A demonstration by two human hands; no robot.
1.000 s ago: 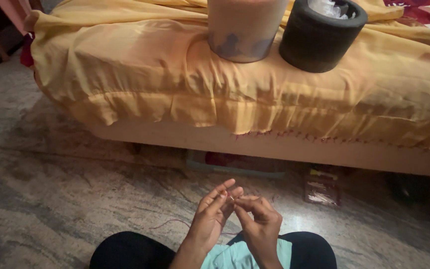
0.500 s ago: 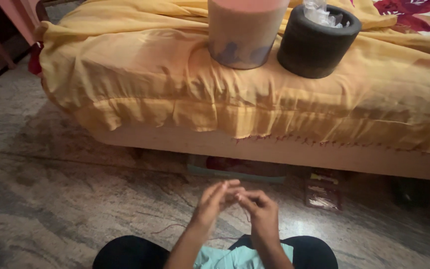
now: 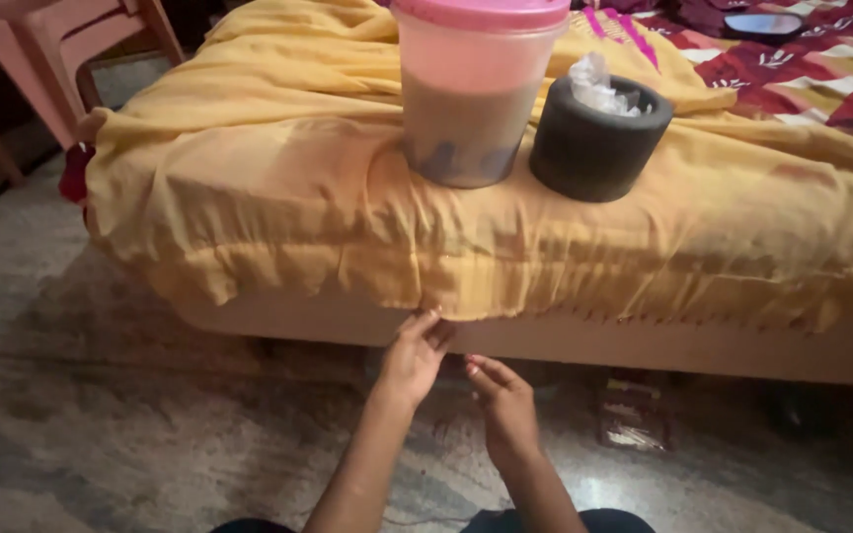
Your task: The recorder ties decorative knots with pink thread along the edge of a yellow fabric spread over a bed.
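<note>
We look down from a head-worn camera at our own two bare arms reaching toward the low edge of a bed draped in a yellow cloth point(image 3: 298, 207). As far as we can judge, the work on this cloth is only at its start: its hem hangs loose and rumpled over the bed's pale side board point(image 3: 644, 341), and nothing looks gathered, folded or pulled free yet. Our left hand point(image 3: 415, 355) is raised to the hem, its fingers point(image 3: 433, 323) lightly curled and touching or just pinching the bottom edge of the cloth; we cannot tell whether it has a real grip. Our right hand point(image 3: 505, 403) sits just beside and below it, fingers loosely apart and bent, holding nothing and not touching the cloth. On top of the cloth, well above the hands, stand a translucent tub with a pink lid point(image 3: 476, 89) and, just beside it, a round black holder point(image 3: 599, 138) with crumpled clear plastic inside. A pink plastic chair point(image 3: 61, 49) stands at the far left, and the marbled stone floor point(image 3: 101, 424) lies beneath our arms.
</note>
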